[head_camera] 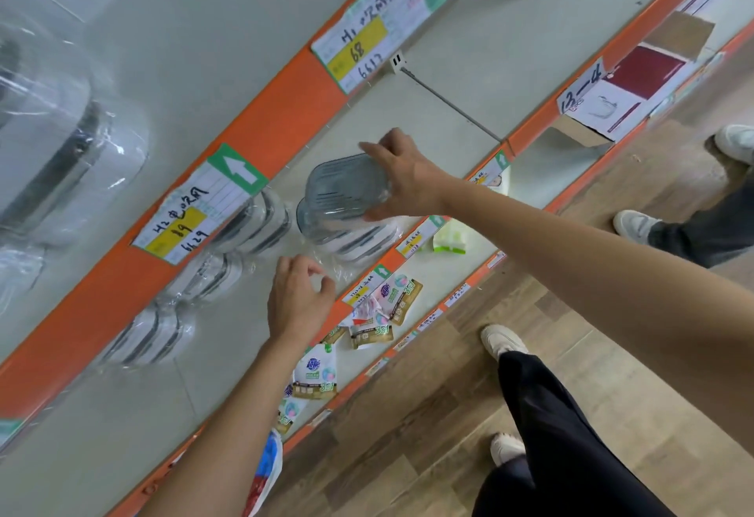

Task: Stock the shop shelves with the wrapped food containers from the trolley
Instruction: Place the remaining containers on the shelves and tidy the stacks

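We stood before pale shop shelves (pixel 449 79) edged with orange rails (pixel 281 108), the whole view tilted, with a wood-patterned floor (pixel 428 414) running off to the lower right. Our right hand (pixel 402 177) gripped a grey wrapped food container (pixel 347 194) by its near end, thumb under one side and fingers over the other, so the ribbed flat face turned toward us and its long axis ran from the hand out toward the back of the shelf. It was held over a stack of similar wrapped containers (pixel 359 241) already on the middle shelf; we could not tell whether it touched them. What lay inside any container was hidden by the cling film and grey walls. Our left hand (pixel 298 296) hovered below and left of the held container, apart from it, fingers loosely curled and gripping nothing, just beside loose clear wrap (pixel 326 263) at the stack's edge. More wrapped containers (pixel 253 222) stood in a row further left along the same shelf, and a large wrapped one (pixel 61 149) sat on the shelf above. Handwritten price tags (pixel 187 214) with yellow patches and green arrows hung on the rails. Printed sachets (pixel 387 304) lay on a lower shelf. A person's dark trousers (pixel 542 414) and white shoe (pixel 502 339) showed on the floor.
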A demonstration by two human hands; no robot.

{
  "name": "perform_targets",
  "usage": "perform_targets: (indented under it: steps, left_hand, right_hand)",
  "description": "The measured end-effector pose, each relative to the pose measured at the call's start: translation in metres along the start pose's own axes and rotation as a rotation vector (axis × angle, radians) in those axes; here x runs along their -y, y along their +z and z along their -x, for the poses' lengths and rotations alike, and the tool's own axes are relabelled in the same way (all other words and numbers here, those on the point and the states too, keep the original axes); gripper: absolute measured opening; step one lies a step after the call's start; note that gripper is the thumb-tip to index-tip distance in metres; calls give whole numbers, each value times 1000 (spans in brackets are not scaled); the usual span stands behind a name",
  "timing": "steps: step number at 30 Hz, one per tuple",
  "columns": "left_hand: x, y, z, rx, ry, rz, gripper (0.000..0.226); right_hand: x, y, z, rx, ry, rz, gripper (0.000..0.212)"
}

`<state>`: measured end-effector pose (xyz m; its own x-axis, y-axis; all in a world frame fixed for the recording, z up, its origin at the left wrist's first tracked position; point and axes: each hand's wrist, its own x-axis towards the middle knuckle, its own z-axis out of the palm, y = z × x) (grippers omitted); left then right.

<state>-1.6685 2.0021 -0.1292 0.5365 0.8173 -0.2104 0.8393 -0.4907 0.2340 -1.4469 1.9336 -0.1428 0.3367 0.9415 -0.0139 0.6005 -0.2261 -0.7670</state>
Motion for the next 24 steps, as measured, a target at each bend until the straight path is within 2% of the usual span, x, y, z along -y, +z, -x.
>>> perform_targets:
  steps: [3, 7, 9, 13, 16, 19, 24]
  left_hand:
    - [-8, -2, -10, -65, 14, -48, 28]
    - [-30, -2, -35, -17, 138, -84, 58]
    - [-40, 1, -51, 27, 197, -172, 76]
    - [-51, 8, -81, 190, 214, -347, 107]
    - [-52, 11, -92, 209, 209, -375, 112]
    - [-49, 11, -90, 115, 264, -419, 112]
    - [-44, 6, -69, -70, 329, -415, 106]
  right_hand:
    - [-23, -14, 26, -33, 92, -3, 95]
    - [-55, -19, 45, -81, 226, 22, 87]
    - [-71, -16, 50, -77, 279, 136, 84]
    - [-88, 3, 58, 93, 347, 418, 95]
    - [-94, 17, 60, 148, 363, 539, 101]
    - [-95, 19, 59, 146, 384, 587, 109]
    - [-87, 21, 63, 119, 371, 653, 90]
